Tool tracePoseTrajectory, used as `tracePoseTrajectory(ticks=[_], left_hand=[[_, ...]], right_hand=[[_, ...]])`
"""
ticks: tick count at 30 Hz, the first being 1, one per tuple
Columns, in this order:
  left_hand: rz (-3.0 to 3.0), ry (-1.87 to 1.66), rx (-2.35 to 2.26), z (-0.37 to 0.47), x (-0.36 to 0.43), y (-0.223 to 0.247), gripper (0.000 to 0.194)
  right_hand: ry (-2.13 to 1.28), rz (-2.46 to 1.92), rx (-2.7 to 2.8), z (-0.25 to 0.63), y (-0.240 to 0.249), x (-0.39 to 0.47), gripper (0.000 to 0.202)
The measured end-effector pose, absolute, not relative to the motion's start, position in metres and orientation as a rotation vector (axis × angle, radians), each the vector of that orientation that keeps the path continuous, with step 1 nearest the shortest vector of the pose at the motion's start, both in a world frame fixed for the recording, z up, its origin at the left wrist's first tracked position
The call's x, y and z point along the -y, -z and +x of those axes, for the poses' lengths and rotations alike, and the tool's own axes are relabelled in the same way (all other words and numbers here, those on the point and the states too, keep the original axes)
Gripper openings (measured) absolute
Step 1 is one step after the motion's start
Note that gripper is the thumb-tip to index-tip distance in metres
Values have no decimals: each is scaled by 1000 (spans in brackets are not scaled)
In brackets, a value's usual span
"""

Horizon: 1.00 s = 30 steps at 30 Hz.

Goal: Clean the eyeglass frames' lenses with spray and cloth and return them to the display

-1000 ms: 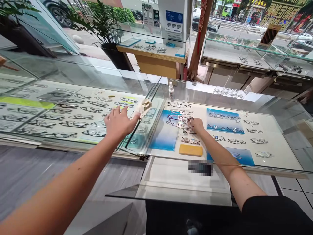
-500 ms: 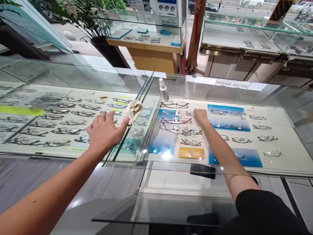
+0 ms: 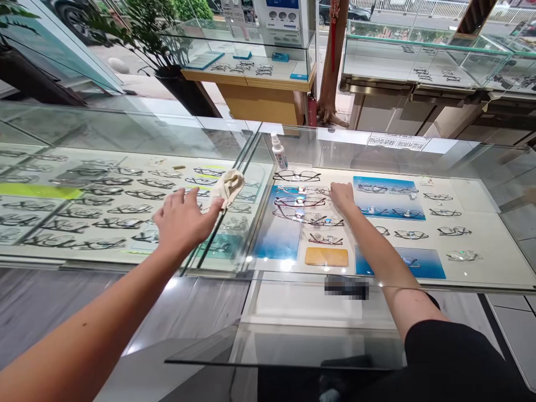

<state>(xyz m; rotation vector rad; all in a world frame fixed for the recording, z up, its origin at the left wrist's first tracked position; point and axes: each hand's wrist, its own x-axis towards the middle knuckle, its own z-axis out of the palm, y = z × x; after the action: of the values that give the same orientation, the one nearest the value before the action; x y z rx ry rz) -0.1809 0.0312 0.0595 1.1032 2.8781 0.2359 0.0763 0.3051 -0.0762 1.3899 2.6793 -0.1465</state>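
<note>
Glasses (image 3: 309, 191) just beside right hand (image 3: 342, 197)

Left arm (image 3: 104, 307): stretched long from the lower left corner, angled up and rightward!
Left hand (image 3: 186, 220): opened wide, its back shown, fingers (image 3: 180, 201) fanned, thumb (image 3: 211, 218) pushed out to the right.
Right arm (image 3: 377, 254): sent in from the lower right, slanted up and leftward.
Right hand (image 3: 343, 196): knuckles shown, fingers (image 3: 335, 192) curled under, tips hidden from view!
</note>
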Motion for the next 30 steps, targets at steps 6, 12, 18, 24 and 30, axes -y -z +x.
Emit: tracePoseTrajectory(ticks=[6,12,18,24,30], left_hand=[[1078,-237,-2868,-179,-32,-61,92],[1096,-256,-2868,-177,-32,-63,90],[1104,-277,-2862,-177,-32,-62,89],[1101,-306,-2869,-175,-33,-64,89],[1083,-281,-2863,-174,-33,-65,93]], right_hand=[[146,1253,-2738,74,80,-285,39],[178,1204,-2687,83,92,-267,38],[176,1248,-2634,88,89,-272,37],[176,1307,-2625,91,93,-270,34],[192,1372,-2636,88,96,-269,33]])
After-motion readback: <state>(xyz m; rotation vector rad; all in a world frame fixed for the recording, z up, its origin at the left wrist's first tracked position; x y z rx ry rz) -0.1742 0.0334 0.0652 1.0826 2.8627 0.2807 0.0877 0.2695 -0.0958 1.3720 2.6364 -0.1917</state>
